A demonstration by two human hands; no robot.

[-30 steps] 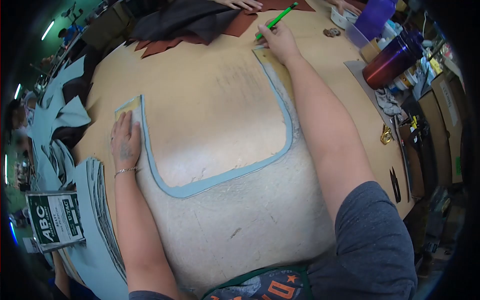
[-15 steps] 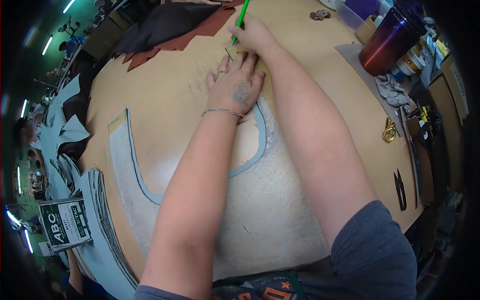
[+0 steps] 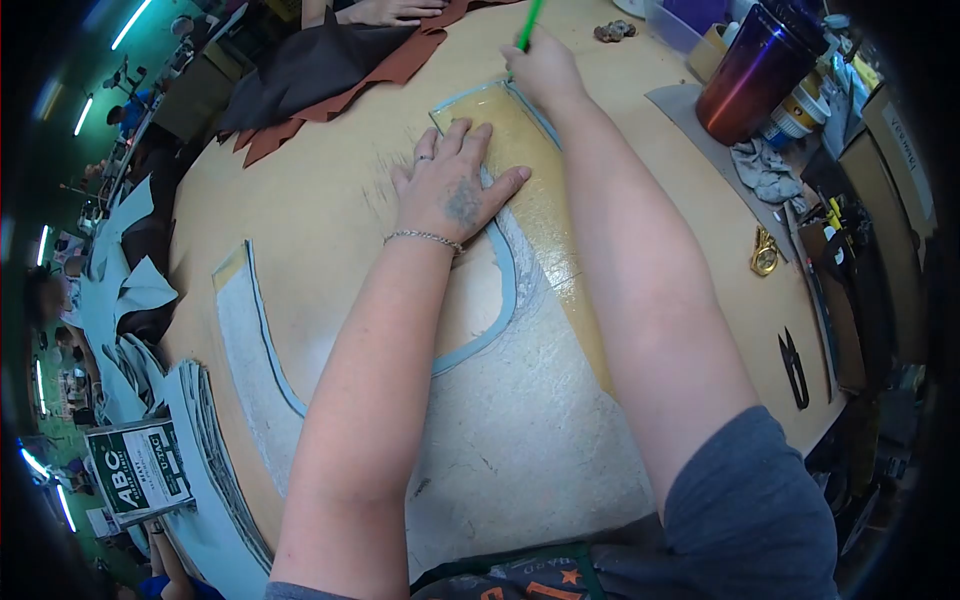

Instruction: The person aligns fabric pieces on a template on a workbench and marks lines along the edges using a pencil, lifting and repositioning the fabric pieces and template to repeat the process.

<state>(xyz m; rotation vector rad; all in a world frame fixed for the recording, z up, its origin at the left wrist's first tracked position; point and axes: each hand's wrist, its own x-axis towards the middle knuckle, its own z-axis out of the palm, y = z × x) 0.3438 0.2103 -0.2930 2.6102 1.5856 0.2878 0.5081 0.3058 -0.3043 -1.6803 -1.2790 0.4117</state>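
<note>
A large leather piece [image 3: 530,450], pale grey rough side up, lies on the table with a curved cut-out edged by a light blue rim [image 3: 512,290]. Its far arm carries a shiny yellowish strip [image 3: 540,205], also with blue edging at the end. My left hand [image 3: 450,185] rests flat on this arm, fingers spread, wearing a ring and a bracelet. At the arm's far right corner, my right hand [image 3: 548,75] is closed round a thin green stick-like tool [image 3: 531,22]. The tool's tip is partly hidden by my fingers.
Dark and rust-brown leather [image 3: 310,85] lies at the back left, near another person's hand [image 3: 395,10]. Stacked blue-grey pieces [image 3: 215,450] and a green can [image 3: 138,470] stand left. A tumbler [image 3: 755,75], gold watch [image 3: 764,252] and black thread snips [image 3: 794,370] are right.
My right hand has moved right with the green tool, from the strip's left corner to its right corner. More of the yellowish strip and its blue end edge now shows. My left hand stays flat, fingers spread wider.
</note>
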